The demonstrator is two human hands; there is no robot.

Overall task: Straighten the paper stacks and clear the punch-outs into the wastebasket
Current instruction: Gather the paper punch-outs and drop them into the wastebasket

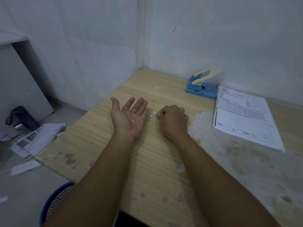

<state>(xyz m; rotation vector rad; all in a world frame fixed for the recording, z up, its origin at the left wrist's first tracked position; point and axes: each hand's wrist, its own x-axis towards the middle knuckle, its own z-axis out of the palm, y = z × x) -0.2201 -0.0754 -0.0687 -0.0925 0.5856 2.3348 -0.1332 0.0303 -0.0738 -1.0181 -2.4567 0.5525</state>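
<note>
While the person collects paper dots, each line below tells 1 part of the desk scene.

Left hand: the left hand [129, 118] lies palm up and flat-fingered on the pale wood-grain desk top [147, 161], grasping nothing; it seems to serve as a tray, with 1 small white paper punch-out [132, 121] resting in the palm.

Right hand: the right hand [172, 120] is knuckles up with fingers curled, thumb and forefinger closing on another white dot at its fingertips [157, 114]; whether the dot is already lifted I cannot tell.

Loose dots: 2 tiny white round punch-outs [152, 114] lie on the desk between the 2 hands, close enough to drop straight into the waiting palm.

Paper stack: a thick stack of white printed sheets [246, 118] lies beyond and to the right of the right hand, its edges slightly fanned.

Punch: a blue hole punch with a cream lever [202, 84] stands behind that stack, by the wall.

Wastebasket: a blue mesh-sided plastic wastebasket [55, 202] stands on the floor beside the left forearm, within easy reach for tipping the palm out.
</note>
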